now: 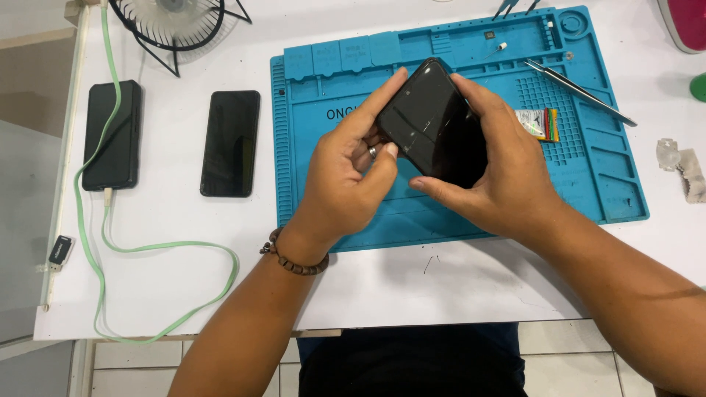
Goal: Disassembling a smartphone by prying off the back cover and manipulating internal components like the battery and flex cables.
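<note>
Gripping glossy black slab phone (434,125), both hands (346,180) (507,173).

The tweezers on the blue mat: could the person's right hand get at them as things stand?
Probably yes, once freed: the tweezers lie uncovered on the mat beyond the right hand, but that hand now holds the black phone with the left hand.

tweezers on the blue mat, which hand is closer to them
Right. The right hand holds the black phone just left of and below the tweezers; the left hand grips the phone's far side, farther left.
</note>
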